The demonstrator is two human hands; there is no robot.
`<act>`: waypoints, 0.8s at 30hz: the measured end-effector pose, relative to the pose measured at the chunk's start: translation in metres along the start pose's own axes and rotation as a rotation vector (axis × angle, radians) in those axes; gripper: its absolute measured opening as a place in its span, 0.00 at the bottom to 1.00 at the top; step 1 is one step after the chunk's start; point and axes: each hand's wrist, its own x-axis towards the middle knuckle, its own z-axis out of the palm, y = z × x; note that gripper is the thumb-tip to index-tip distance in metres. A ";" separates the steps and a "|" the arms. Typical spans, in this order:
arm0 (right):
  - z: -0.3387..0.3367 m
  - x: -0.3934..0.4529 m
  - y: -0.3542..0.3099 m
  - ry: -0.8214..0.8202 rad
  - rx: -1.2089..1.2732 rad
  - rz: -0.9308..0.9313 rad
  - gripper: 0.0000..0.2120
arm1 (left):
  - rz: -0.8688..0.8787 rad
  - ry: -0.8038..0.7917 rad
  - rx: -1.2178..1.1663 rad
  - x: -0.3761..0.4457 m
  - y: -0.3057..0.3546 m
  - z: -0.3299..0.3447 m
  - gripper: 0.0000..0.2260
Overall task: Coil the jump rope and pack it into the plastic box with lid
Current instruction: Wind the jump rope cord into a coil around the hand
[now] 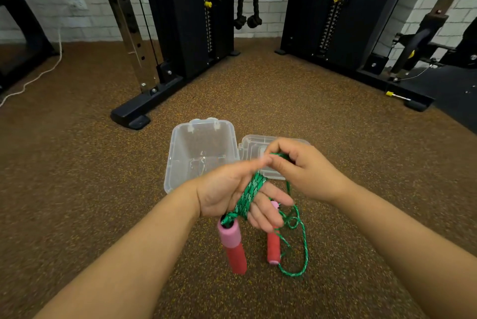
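Observation:
A green braided jump rope (249,195) is wound several times around my left hand (227,189), which is held palm up with fingers spread. My right hand (299,166) pinches a strand of the rope just above the left fingertips. One pink and red foam handle (232,244) hangs from the left palm; the second handle (273,246) dangles lower right with loose loops of rope (302,249) beside it. The clear plastic box (180,143) stands open on the floor behind my hands, its lid (251,144) lying to its right, partly hidden by my right hand.
Brown speckled rubber floor (77,189) all around. A black cable machine's feet (134,115) and weight stacks stand behind the box, with more frame at the right (413,102). A white cord (38,76) trails at far left.

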 end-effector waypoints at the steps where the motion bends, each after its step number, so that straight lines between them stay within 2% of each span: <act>1: 0.005 -0.002 0.005 -0.008 0.123 0.060 0.05 | 0.026 -0.004 0.013 -0.001 0.001 0.002 0.26; 2: 0.010 -0.004 0.008 -0.009 0.261 0.118 0.06 | 0.046 0.007 0.018 -0.001 0.001 0.003 0.21; 4: 0.019 -0.010 0.014 0.001 0.468 0.229 0.07 | 0.081 0.063 -0.007 -0.001 0.002 0.005 0.18; 9: 0.036 -0.025 0.032 0.004 0.664 0.415 0.15 | 0.258 0.341 -0.209 -0.001 0.003 -0.001 0.16; 12: 0.041 -0.033 0.040 0.009 0.832 0.553 0.15 | 0.342 0.430 -0.344 -0.004 0.008 -0.007 0.18; 14: 0.043 -0.038 0.045 0.032 0.859 0.597 0.14 | 0.368 0.465 -0.386 -0.007 0.011 -0.010 0.20; 16: 0.046 -0.043 0.048 0.037 0.673 0.591 0.14 | 0.391 0.473 -0.414 -0.009 0.011 -0.012 0.21; 18: 0.049 -0.048 0.048 0.005 0.364 0.527 0.14 | 0.425 0.469 -0.452 -0.010 0.011 -0.013 0.19; 24: 0.052 -0.055 0.021 -0.210 -0.302 0.213 0.13 | 0.481 0.497 -0.414 -0.002 0.009 -0.011 0.14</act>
